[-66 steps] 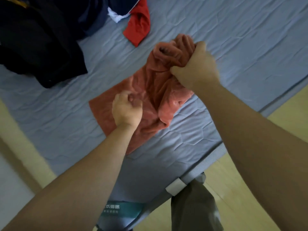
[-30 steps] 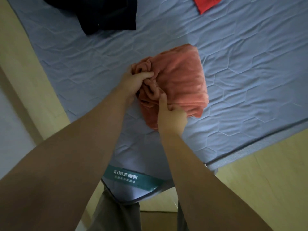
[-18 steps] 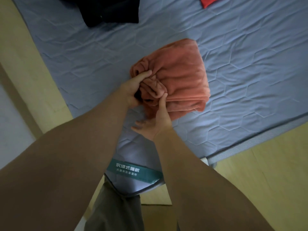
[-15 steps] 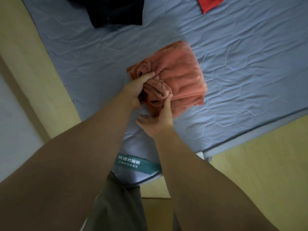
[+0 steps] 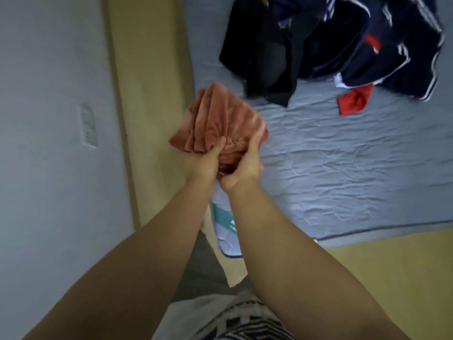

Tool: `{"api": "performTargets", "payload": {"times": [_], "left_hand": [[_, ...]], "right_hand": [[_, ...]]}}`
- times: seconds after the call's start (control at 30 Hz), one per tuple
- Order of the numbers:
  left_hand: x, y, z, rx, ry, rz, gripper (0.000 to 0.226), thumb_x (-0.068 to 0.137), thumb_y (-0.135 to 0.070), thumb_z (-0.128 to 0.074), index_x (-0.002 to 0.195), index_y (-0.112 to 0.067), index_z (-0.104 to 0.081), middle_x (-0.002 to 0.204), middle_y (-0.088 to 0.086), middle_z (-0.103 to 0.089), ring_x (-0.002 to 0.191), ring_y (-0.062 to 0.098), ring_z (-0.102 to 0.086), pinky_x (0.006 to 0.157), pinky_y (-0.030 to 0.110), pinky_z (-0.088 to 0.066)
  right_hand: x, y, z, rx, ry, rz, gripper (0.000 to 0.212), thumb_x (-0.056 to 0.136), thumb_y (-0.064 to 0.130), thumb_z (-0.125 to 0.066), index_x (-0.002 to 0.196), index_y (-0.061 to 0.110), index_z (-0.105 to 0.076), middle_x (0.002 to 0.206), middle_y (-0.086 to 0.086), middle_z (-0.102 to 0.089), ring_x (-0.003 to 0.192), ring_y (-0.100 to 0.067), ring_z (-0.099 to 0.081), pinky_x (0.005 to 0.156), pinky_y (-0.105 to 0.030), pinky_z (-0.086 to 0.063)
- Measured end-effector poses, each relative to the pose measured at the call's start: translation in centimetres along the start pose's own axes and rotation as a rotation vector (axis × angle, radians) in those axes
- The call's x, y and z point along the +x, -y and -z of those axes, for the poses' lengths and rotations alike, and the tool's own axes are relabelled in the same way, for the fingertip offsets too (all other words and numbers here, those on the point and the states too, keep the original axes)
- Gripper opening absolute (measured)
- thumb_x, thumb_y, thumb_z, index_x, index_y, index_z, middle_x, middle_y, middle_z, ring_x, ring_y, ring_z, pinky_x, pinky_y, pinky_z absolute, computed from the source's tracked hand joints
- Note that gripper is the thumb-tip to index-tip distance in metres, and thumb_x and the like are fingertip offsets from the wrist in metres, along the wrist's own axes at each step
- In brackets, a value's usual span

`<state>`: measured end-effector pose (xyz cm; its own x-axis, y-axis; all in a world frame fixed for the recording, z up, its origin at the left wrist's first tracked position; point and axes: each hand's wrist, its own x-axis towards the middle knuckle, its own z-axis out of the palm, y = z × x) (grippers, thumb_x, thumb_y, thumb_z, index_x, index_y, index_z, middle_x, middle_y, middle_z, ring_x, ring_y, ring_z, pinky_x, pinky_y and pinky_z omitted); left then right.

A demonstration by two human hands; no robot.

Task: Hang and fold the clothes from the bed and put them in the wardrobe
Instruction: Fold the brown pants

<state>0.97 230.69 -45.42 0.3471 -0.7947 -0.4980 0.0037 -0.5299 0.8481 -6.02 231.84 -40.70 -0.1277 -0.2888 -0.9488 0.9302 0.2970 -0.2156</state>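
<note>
the folded orange garment [image 5: 220, 119] was held up off the mattress [image 5: 343, 180], left hand [image 5: 202, 164] and right hand [image 5: 245, 165] both gripping its bunched near end. at one o'clock lay dark clothes [image 5: 318, 45] and a red garment [image 5: 355, 101]; at nine o'clock, a pale wall [image 5: 49, 119].

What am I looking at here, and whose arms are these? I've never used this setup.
There is no machine. These are a person's two bare arms, seen from one wide camera worn on their head, looking forward and down. The left hand and right hand both grip a folded salmon-pink cloth, which appears lifted clear of the grey mattress. On the mattress lie a pile of dark clothes and a small red garment. To the left is a pale wall.
</note>
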Motion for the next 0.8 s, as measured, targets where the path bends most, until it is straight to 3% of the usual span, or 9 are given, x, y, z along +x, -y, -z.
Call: {"api": "performTargets", "payload": {"times": [0.03,0.07,0.1,0.2,0.37,0.47,0.53,0.67,0.8], "left_hand": [[0.8,-1.4,1.9,-0.034,-0.001,0.036,0.078,0.056,-0.036,-0.093,0.125,-0.012,-0.068,0.124,0.003,-0.071,0.113,0.014,-0.068,0.102,0.043,-0.052],[1.6,-3.0,3.8,-0.058,0.014,0.056,0.074,0.054,-0.032,-0.093,0.121,-0.011,-0.070,0.118,0.004,-0.073,0.107,0.015,-0.070,0.098,0.044,-0.055],[2.4,-4.5,5.9,-0.060,0.033,0.063,0.071,0.052,-0.031,-0.094,0.117,-0.012,-0.072,0.112,0.003,-0.075,0.102,0.015,-0.073,0.094,0.045,-0.057],[4.1,-9.1,12.2,-0.085,0.033,0.049,0.069,0.045,-0.037,-0.094,0.107,-0.016,-0.075,0.102,-0.002,-0.077,0.093,0.013,-0.075,0.089,0.043,-0.060],[5.1,-18.7,19.3,-0.304,0.037,0.076,0.031,0.074,-0.001,-0.085,0.096,-0.018,-0.072,0.098,0.002,-0.076,0.074,0.002,-0.072,0.063,0.016,-0.054],[6.7,-23.8,22.0,-0.409,0.094,0.207,0.030,0.082,-0.015,-0.081,0.108,-0.015,-0.067,0.109,0.000,-0.070,0.074,-0.001,-0.064,0.052,0.007,-0.045],[8.1,-26.9,23.7,-0.437,0.179,0.271,0.040,0.083,-0.031,-0.080,0.117,-0.017,-0.064,0.111,-0.003,-0.067,0.089,0.003,-0.061,0.074,0.011,-0.042],[11.4,-33.0,25.5,-0.417,0.263,0.257,0.086,0.052,-0.056,-0.091,0.127,-0.021,-0.065,0.122,-0.004,-0.070,0.117,0.015,-0.060,0.110,0.030,-0.034],[16.0,-39.6,25.7,-0.424,0.323,0.210,0.060,0.069,-0.042,-0.086,0.122,-0.019,-0.069,0.116,-0.002,-0.072,0.103,0.016,-0.064,0.098,0.026,-0.039]], "right_hand": [[-1.9,-1.8,-1.8,-0.041,0.033,0.014,0.071,0.069,0.055,-0.087,0.123,0.050,-0.040,0.140,0.000,-0.059,0.119,-0.033,-0.064,0.096,-0.066,-0.049],[-3.2,-3.8,-3.6,-0.077,0.019,-0.008,0.075,0.078,0.046,-0.083,0.033,0.018,-0.032,0.142,0.002,-0.057,0.123,-0.031,-0.062,0.099,-0.064,-0.048],[-4.2,-5.6,-5.1,-0.051,-0.012,0.010,0.047,0.071,0.046,-0.088,0.091,0.011,-0.062,0.136,0.000,-0.062,0.115,-0.032,-0.066,0.094,-0.064,-0.051],[-1.9,-10.4,-8.2,-0.002,-0.083,0.059,0.098,0.029,0.047,-0.097,0.118,0.023,-0.065,0.111,-0.014,-0.073,0.086,-0.041,-0.074,0.073,-0.062,-0.056],[-7.0,-13.8,-17.3,0.027,0.086,0.119,0.076,0.039,0.021,-0.086,0.115,0.022,-0.073,0.111,-0.016,-0.074,0.091,-0.042,-0.073,0.079,-0.064,-0.054],[-10.1,-14.4,-22.3,0.018,0.180,0.181,0.083,0.048,0.019,-0.087,0.127,0.024,-0.064,0.114,-0.012,-0.074,0.094,-0.039,-0.073,0.081,-0.063,-0.054],[-13.5,-14.3,-25.6,0.003,0.256,0.228,0.099,0.043,0.019,-0.092,0.135,0.028,-0.055,0.119,-0.005,-0.072,0.097,-0.034,-0.073,0.082,-0.065,-0.055],[-18.6,-13.2,-31.7,-0.020,0.332,0.357,0.073,0.070,0.011,-0.088,0.131,0.024,-0.050,0.122,0.008,-0.069,0.104,-0.026,-0.070,0.084,-0.058,-0.057],[-19.7,-11.4,-38.8,-0.073,0.343,0.481,0.075,0.068,0.029,-0.092,0.130,0.029,-0.049,0.120,0.003,-0.067,0.103,-0.026,-0.069,0.084,-0.055,-0.059]]}}
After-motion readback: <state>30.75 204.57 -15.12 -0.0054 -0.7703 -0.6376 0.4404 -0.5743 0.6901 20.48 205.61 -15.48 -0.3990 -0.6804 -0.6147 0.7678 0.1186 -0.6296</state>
